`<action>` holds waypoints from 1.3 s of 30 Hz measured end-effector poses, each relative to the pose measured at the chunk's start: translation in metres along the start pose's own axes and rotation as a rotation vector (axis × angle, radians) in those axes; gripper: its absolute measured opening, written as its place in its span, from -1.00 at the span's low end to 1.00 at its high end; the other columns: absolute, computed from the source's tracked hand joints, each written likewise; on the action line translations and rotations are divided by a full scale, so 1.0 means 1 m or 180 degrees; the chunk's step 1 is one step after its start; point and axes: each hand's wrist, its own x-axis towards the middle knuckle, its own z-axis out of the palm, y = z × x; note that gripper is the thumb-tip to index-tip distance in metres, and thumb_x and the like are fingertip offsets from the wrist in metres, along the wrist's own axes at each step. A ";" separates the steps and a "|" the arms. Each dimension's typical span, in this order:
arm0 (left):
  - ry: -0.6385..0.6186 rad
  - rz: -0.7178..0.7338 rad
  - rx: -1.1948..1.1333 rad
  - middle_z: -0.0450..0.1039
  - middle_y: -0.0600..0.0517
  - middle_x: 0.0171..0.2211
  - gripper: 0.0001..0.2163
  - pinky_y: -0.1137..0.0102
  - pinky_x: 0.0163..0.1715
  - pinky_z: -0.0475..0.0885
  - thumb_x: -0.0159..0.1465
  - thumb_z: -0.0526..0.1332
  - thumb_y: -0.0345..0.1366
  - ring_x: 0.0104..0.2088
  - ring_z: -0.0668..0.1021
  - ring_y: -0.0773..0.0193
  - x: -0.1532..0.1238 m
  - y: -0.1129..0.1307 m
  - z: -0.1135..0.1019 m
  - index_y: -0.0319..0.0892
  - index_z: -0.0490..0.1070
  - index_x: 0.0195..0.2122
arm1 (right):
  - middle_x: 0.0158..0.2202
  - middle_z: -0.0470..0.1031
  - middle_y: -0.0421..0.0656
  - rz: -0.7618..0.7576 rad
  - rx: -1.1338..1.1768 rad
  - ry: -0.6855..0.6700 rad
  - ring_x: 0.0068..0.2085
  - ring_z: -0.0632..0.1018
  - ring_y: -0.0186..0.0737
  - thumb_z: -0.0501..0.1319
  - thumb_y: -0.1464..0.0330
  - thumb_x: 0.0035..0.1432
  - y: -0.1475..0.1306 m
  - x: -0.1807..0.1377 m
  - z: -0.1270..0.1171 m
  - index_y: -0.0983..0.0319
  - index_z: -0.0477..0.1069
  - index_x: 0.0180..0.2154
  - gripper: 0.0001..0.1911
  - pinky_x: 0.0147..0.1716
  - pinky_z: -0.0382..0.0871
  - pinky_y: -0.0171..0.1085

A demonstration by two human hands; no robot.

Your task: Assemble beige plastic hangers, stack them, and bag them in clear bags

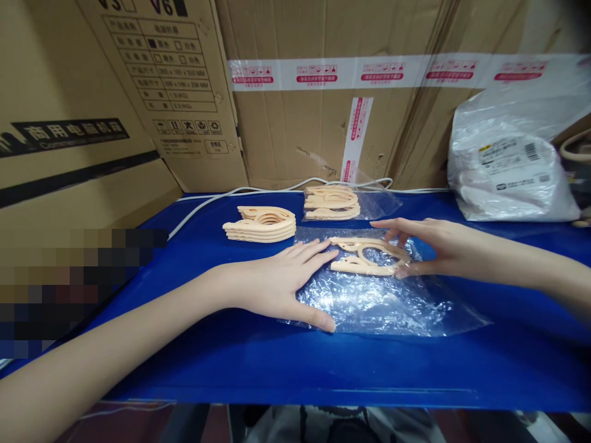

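Note:
A beige plastic folding hanger (pixel 369 261) lies folded at a clear plastic bag (pixel 369 307); glare hides whether it is wholly inside. My left hand (pixel 281 280) rests flat on the bag's left side, fingers spread, fingertips by the hanger's left end. Around the hanger's right end is my right hand (pixel 438 246), thumb and fingers apart, index finger stretched out to the left. Its thumb touches the hanger's end. A stack of several similar folded hangers (pixel 263 227) sits behind my left hand. Further back lie bagged hangers (pixel 332 203) in clear plastic.
The blue table top (pixel 286 363) ends at a front edge. Cardboard boxes (pixel 295 123) wall off the back and left. A white plastic parcel (pixel 508 166) with a label stands at the back right. White cables (pixel 212 200) run along the rear.

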 end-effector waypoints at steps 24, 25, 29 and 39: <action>-0.0151 0.0842 -0.0157 -0.39 0.23 0.43 -0.45 0.28 0.39 -0.13 0.42 0.01 -0.20 0.41 -0.19 0.21 -0.007 0.031 -0.005 0.06 -0.12 0.40 | -0.37 0.54 -0.19 -0.0159 0.0620 0.0526 -0.37 0.53 -0.17 0.23 0.04 0.13 -0.010 0.017 0.027 0.11 0.24 0.19 -0.36 -0.34 0.38 -0.19; -0.0180 0.0841 -0.0164 -0.41 0.25 0.43 -0.46 0.30 0.39 -0.13 0.43 0.00 -0.23 0.41 -0.19 0.22 -0.008 0.033 -0.005 0.06 -0.12 0.40 | -0.38 0.53 -0.19 -0.0145 0.0628 0.0528 -0.38 0.53 -0.17 0.23 0.03 0.13 -0.010 0.017 0.027 0.12 0.25 0.19 -0.36 -0.35 0.38 -0.19; -0.0103 0.0801 -0.0064 -0.34 0.21 0.44 -0.47 0.30 0.38 -0.06 0.42 0.01 -0.23 0.42 -0.11 0.21 -0.008 0.033 -0.004 0.05 -0.07 0.39 | -0.41 0.52 -0.19 -0.0088 0.0604 0.0546 -0.40 0.51 -0.19 0.22 0.03 0.13 -0.013 0.017 0.027 0.16 0.27 0.18 -0.35 -0.36 0.37 -0.20; 0.0275 0.0774 0.0317 -0.13 -0.01 0.42 -0.45 0.07 0.32 0.06 0.39 0.09 -0.14 0.38 0.04 0.02 -0.006 0.027 0.001 -0.05 0.02 0.37 | -0.29 0.55 -0.15 -0.0021 0.0696 0.0633 -0.32 0.53 -0.19 0.11 0.06 0.27 -0.016 0.015 0.026 0.17 0.07 0.29 -0.35 -0.27 0.39 -0.21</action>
